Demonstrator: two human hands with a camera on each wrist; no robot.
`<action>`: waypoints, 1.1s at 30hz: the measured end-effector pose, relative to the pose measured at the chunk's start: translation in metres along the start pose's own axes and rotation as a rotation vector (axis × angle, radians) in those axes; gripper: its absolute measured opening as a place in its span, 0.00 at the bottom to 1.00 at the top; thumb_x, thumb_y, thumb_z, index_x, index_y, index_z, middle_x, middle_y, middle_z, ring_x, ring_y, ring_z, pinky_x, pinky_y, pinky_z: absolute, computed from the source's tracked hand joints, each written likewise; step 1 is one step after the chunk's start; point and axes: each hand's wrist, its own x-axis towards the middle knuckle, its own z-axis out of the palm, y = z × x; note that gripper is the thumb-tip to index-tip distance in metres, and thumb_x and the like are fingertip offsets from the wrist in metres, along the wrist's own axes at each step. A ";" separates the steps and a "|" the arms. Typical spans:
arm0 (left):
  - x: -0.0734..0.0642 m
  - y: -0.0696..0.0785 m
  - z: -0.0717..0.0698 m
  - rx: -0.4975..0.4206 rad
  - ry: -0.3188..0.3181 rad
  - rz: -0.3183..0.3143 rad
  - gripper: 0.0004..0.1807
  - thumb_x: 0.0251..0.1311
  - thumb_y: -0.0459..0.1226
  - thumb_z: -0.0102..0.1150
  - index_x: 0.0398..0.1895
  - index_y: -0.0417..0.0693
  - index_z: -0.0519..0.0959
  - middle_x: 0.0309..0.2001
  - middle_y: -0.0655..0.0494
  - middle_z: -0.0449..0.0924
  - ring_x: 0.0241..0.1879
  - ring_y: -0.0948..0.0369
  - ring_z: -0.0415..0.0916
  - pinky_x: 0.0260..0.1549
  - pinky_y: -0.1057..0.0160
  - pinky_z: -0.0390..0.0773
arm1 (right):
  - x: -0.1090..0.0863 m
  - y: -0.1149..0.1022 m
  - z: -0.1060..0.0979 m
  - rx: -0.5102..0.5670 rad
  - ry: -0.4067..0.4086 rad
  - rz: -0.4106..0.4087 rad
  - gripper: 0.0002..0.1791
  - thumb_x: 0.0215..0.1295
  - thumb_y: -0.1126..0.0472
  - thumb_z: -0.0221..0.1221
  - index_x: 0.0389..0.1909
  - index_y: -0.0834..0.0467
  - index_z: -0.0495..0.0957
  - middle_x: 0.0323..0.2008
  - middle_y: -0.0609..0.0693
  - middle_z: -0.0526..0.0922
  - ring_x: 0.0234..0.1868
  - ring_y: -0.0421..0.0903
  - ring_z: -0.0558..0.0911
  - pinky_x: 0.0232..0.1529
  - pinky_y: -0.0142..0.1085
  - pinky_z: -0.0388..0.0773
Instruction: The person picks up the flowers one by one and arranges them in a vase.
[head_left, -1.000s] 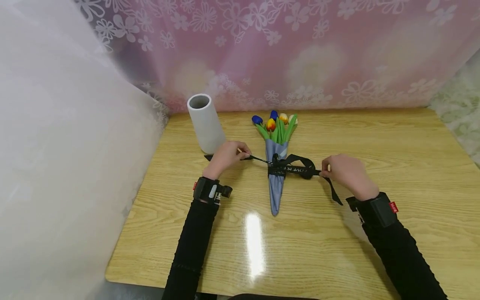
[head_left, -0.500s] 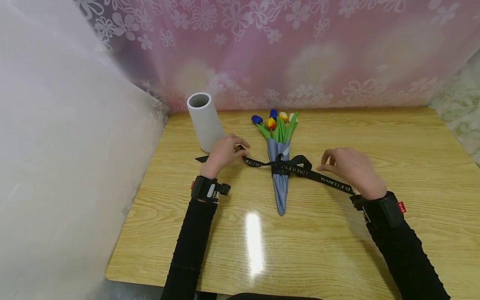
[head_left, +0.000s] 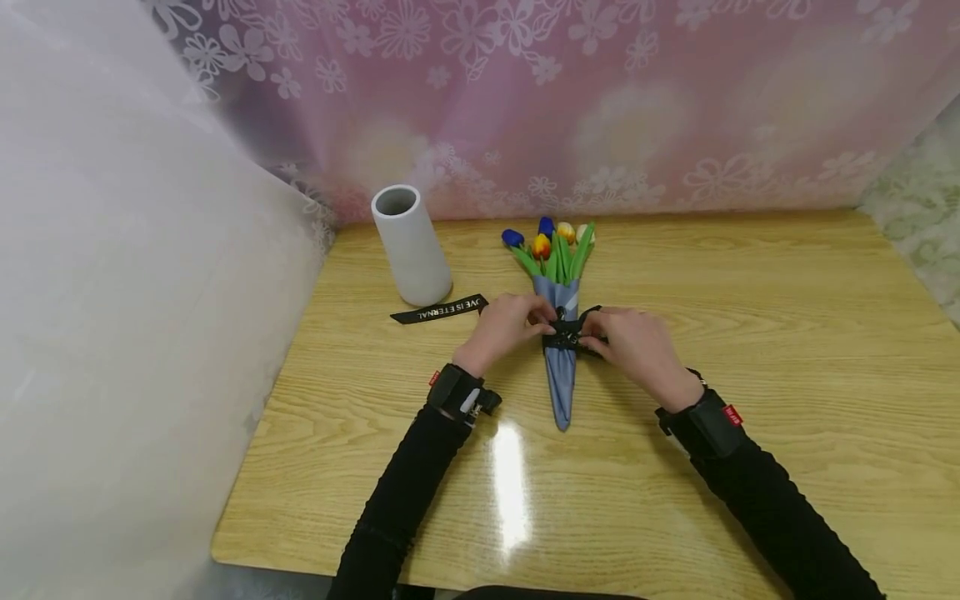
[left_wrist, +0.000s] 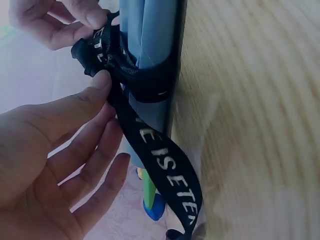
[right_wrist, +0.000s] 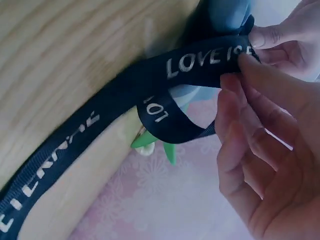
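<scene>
Black lettered ribbon [right_wrist: 195, 65] is pinched by the fingers of both left hand [head_left: 504, 327] and right hand [head_left: 637, 342]. Wrapped tulip bouquet [head_left: 560, 367] is flanked by those fingers, its long axis pointed away, flower end beyond them; neither hand is judged nearer.

Home-like indoor corner, can't pin it down further: wood-grain table [head_left: 787, 292] against pink flower-print cloth [head_left: 525, 125], whitish sheeting [head_left: 135, 292] left, green leaf-patterned surface [head_left: 922, 200] right.
</scene>
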 end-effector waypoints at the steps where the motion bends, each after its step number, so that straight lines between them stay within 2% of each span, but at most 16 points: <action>1: 0.000 0.000 0.000 -0.004 0.003 0.002 0.08 0.65 0.44 0.66 0.43 0.54 0.87 0.38 0.61 0.88 0.38 0.66 0.84 0.36 0.69 0.80 | 0.000 0.001 0.000 0.007 -0.001 0.000 0.05 0.62 0.58 0.71 0.33 0.54 0.85 0.29 0.48 0.85 0.21 0.45 0.78 0.16 0.36 0.65; 5: -0.001 -0.004 -0.005 0.014 0.014 -0.002 0.05 0.65 0.44 0.66 0.38 0.56 0.87 0.35 0.63 0.87 0.34 0.67 0.82 0.33 0.68 0.78 | -0.003 0.007 -0.002 -0.016 -0.036 0.010 0.05 0.62 0.60 0.71 0.32 0.54 0.83 0.31 0.48 0.84 0.22 0.45 0.77 0.16 0.35 0.65; 11: -0.009 -0.017 -0.023 0.021 0.014 -0.091 0.04 0.66 0.44 0.66 0.36 0.57 0.86 0.35 0.62 0.86 0.33 0.65 0.80 0.30 0.67 0.75 | -0.007 0.017 -0.016 -0.007 -0.122 0.044 0.04 0.64 0.59 0.70 0.32 0.53 0.84 0.30 0.48 0.84 0.21 0.43 0.74 0.17 0.34 0.62; 15: -0.017 -0.025 -0.038 0.015 0.008 -0.135 0.04 0.67 0.42 0.66 0.36 0.54 0.86 0.36 0.59 0.87 0.31 0.62 0.79 0.28 0.66 0.73 | -0.009 0.023 -0.023 -0.008 -0.129 0.046 0.04 0.63 0.58 0.70 0.32 0.52 0.85 0.29 0.47 0.84 0.19 0.42 0.71 0.17 0.34 0.60; 20: -0.038 -0.035 -0.053 0.059 0.024 -0.197 0.04 0.66 0.40 0.66 0.35 0.50 0.85 0.36 0.55 0.87 0.31 0.60 0.79 0.30 0.63 0.76 | -0.011 0.028 -0.025 0.027 -0.127 0.049 0.03 0.64 0.57 0.70 0.32 0.50 0.86 0.29 0.46 0.85 0.18 0.41 0.68 0.17 0.34 0.57; 23: -0.054 -0.042 -0.058 0.066 0.036 -0.226 0.04 0.67 0.38 0.66 0.35 0.48 0.85 0.35 0.53 0.86 0.31 0.58 0.78 0.32 0.60 0.78 | -0.013 0.029 -0.025 0.046 -0.139 0.051 0.02 0.64 0.56 0.70 0.32 0.49 0.86 0.30 0.45 0.85 0.19 0.41 0.70 0.18 0.34 0.58; 31: -0.090 -0.064 -0.063 0.064 0.113 -0.239 0.03 0.67 0.34 0.65 0.36 0.43 0.84 0.36 0.49 0.87 0.33 0.53 0.82 0.35 0.54 0.81 | -0.019 0.037 -0.030 0.052 -0.146 0.052 0.03 0.65 0.55 0.69 0.33 0.49 0.85 0.31 0.45 0.85 0.21 0.41 0.72 0.19 0.35 0.60; 33: -0.097 -0.070 -0.065 0.066 0.130 -0.264 0.03 0.66 0.34 0.65 0.36 0.42 0.84 0.37 0.48 0.87 0.34 0.52 0.82 0.34 0.52 0.81 | -0.021 0.041 -0.032 0.051 -0.140 0.058 0.03 0.65 0.56 0.69 0.33 0.49 0.85 0.31 0.46 0.85 0.22 0.41 0.73 0.19 0.35 0.60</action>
